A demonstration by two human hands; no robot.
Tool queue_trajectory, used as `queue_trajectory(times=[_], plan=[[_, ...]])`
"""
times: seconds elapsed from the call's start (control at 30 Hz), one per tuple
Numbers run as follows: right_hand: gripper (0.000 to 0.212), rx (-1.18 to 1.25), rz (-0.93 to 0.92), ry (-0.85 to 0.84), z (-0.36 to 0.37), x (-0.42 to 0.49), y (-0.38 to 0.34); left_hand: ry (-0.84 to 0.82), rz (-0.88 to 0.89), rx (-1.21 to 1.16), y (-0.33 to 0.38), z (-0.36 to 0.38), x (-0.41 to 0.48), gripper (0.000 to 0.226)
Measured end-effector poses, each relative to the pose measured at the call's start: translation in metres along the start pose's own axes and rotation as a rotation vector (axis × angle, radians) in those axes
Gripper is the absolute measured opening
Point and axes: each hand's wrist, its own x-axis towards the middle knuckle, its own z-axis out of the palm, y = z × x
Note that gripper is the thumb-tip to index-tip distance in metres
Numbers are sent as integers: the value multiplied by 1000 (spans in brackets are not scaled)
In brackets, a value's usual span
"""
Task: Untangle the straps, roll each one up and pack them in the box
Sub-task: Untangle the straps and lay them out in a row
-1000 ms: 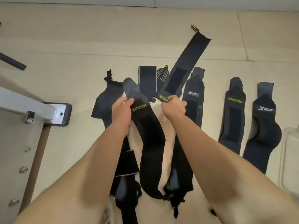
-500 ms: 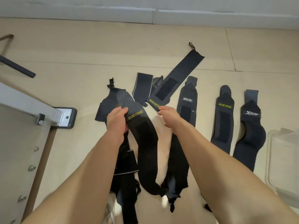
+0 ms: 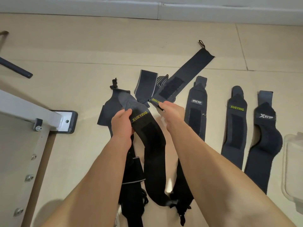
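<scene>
1. The pale beige tiled floor (image 3: pixel 82 46) carries everything. A white metal frame with a dark-edged foot plate (image 3: pixel 62 120) stands at the left.
2. The translucent plastic box (image 3: pixel 293 161) sits at the far right edge, partly cut off. It is well apart from both hands, with the right hand nearer.
3. A row of three flattened dark fabric straps (image 3: pixel 236 128) lies between the hands and the box.
4. The knotted clump of black strap ends (image 3: pixel 173 203) lies on the near side of both hands.
5. The long dark grey strap with a loop at its far end (image 3: pixel 188 69) runs diagonally up and right from the right hand.
6. The black strap with yellow lettering (image 3: pixel 152 145) runs from the left hand back toward the person and curves into the clump.
7. The left hand (image 3: pixel 122 122) has its fingers curled round the lettered strap's top end. The right hand (image 3: pixel 173 110) seems to pinch the long strap's near end, though its back hides the fingertips.
8. Freeing either strap likely means drawing its length out of that clump.
</scene>
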Motion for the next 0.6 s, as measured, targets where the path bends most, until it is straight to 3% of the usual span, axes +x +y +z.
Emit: queue_trajectory(times=[0.13, 0.3, 0.6], plan=[[12, 9, -226, 23, -13, -7, -5, 82, 56, 1, 8, -6, -5, 24], [18, -75, -439, -162, -37, -49, -54, 126, 38, -53, 48, -9, -30, 18], [21, -271, -751, -270, -102, -163, -136, -191, 323, 24, 132, -35, -139, 37]])
